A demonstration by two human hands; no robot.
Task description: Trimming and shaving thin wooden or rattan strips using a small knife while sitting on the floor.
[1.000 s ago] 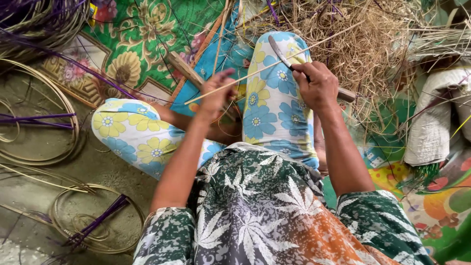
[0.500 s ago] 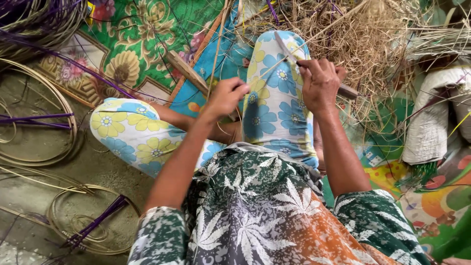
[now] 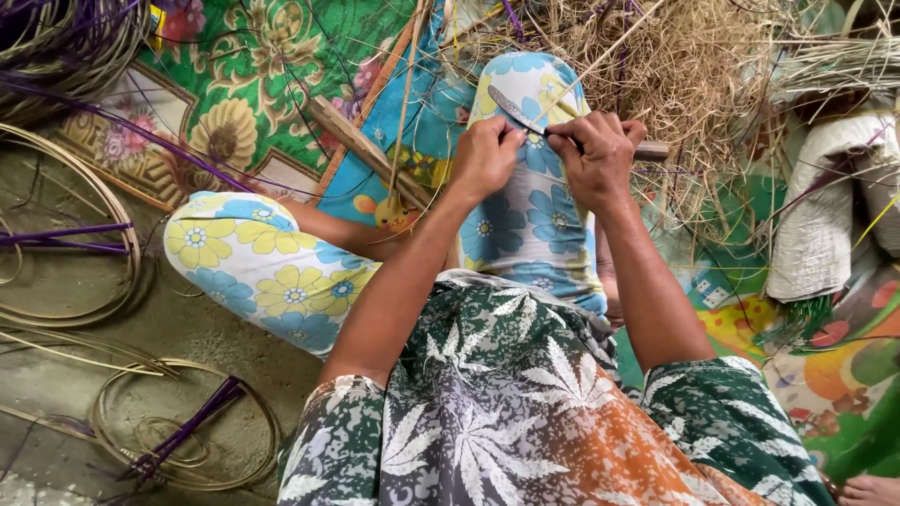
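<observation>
The right hand [image 3: 600,155] is closed around the wooden handle of a slim metal-bladed knife [image 3: 514,111], blade pointing left over the raised knee. The left hand [image 3: 486,155], which a moment ago was lower and further left, has come up beside it and now pinches the thin pale reed strip [image 3: 600,61] against the blade, as far as I can tell; the fingertips hide the contact. That brings both hands together for scraping. The strip runs up to the right into the heap of dry straw-coloured shavings [image 3: 694,66]. Beneath lies a floral green mat [image 3: 234,84]; coiled cane hoops with purple strands [image 3: 178,436] rest on the floor to the left.
</observation>
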